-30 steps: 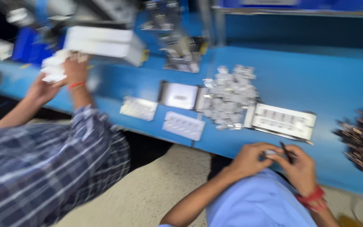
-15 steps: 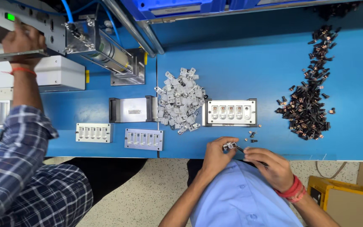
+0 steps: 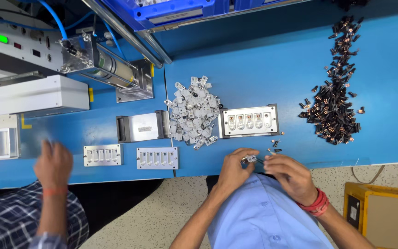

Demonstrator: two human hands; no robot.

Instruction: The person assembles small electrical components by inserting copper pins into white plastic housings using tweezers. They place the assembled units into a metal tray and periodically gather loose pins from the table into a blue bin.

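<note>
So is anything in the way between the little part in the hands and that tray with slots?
Nothing big: only a few loose dark bits lie on the blue table between the small part and the slotted tray.

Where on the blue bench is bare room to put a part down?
Bare blue table lies between the pile of small grey metal clips and the heap of dark copper-wound parts, above the grey slotted fixture block. Crowded just before both hands.

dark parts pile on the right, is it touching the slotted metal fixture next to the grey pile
No, the dark parts pile lies apart from the slotted metal fixture, with bare blue table between them.
</note>
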